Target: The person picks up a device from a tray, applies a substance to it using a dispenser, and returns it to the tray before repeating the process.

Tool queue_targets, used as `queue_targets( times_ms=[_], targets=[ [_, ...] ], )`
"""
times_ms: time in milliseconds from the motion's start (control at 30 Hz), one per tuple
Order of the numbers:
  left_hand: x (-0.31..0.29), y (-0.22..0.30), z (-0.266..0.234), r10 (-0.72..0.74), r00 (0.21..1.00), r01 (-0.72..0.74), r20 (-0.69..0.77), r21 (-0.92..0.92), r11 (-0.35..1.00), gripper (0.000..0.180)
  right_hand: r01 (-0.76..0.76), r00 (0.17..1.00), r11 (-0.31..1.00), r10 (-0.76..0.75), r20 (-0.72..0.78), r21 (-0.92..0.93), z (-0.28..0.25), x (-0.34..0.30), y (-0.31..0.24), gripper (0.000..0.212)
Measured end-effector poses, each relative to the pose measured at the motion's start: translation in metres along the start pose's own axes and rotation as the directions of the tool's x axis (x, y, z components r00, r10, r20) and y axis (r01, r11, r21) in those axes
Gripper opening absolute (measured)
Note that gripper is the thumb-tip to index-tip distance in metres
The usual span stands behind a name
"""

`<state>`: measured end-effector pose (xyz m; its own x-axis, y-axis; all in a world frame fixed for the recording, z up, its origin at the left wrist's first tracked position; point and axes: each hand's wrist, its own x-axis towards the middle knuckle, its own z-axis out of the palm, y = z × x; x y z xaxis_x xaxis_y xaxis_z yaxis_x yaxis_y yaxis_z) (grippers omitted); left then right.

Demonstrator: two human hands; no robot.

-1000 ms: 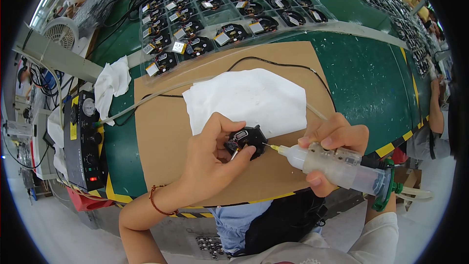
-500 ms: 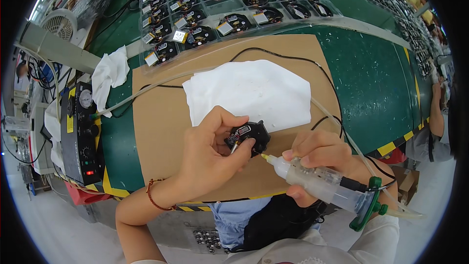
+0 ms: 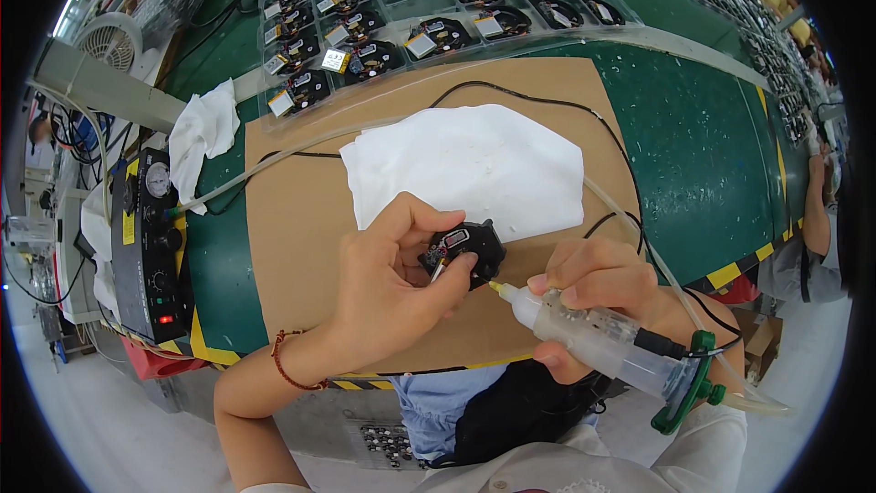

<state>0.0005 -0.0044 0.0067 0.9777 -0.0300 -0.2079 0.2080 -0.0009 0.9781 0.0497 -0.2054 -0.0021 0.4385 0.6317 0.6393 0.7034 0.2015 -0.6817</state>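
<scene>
Between the thumb and fingers of my left hand point(image 3: 388, 283) is a small black electronic module point(image 3: 476, 246), with a white-edged part showing near the thumb. My right hand point(image 3: 602, 297) is wrapped round a translucent dispensing syringe point(image 3: 584, 338) with a yellowish tip and a green clamp cap at its back end. The tip points at the module's lower right edge; whether it touches cannot be made out. Beneath both hands lies a brown cardboard sheet point(image 3: 301, 265), and just beyond the module a folded white cloth point(image 3: 470, 164).
A black dispenser box point(image 3: 151, 256) with a gauge and red light stands at the left, its tube and cable crossing the cardboard. Behind is a clear compartment tray point(image 3: 415, 5) of similar modules. A white crumpled cloth point(image 3: 208, 137) and a fan point(image 3: 109, 44) are far left.
The view has shifted slightly. Both hands keep nearly the same pose, the syringe tip still beside the module.
</scene>
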Motion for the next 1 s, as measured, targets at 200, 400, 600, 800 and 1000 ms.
queue_targets(
  times_ms=[200,400,600,800,1000],
  targets=[
    [0.0005,-0.0002,-0.0002,0.007,1.000,-0.007,0.000,-0.002,1.000,0.024,-0.015,1.000,1.000,0.015,-0.021,-0.002,0.0006,-0.0002,-0.0004,0.049],
    [0.0010,0.0011,-0.0003,0.007,1.000,-0.007,0.001,0.003,1.000,0.024,-0.020,0.999,1.000,0.020,-0.037,0.004,-0.0002,0.0008,-0.0003,0.049],
    [0.0012,-0.0001,0.0004,-0.002,1.000,0.003,0.009,-0.009,1.000,0.024,0.007,0.990,0.999,-0.002,-0.141,0.033,0.0081,-0.0043,0.0036,0.048],
    [0.0004,-0.0007,0.0004,0.006,1.000,-0.006,0.008,-0.003,1.000,0.024,-0.023,0.997,1.000,0.024,-0.069,0.014,0.0035,-0.0027,0.0006,0.048],
    [0.0010,-0.0007,0.0006,0.005,1.000,-0.005,0.003,0.012,1.000,0.023,-0.045,0.999,0.999,0.045,-0.015,0.003,0.0008,-0.0001,-0.0017,0.050]
  ],
)
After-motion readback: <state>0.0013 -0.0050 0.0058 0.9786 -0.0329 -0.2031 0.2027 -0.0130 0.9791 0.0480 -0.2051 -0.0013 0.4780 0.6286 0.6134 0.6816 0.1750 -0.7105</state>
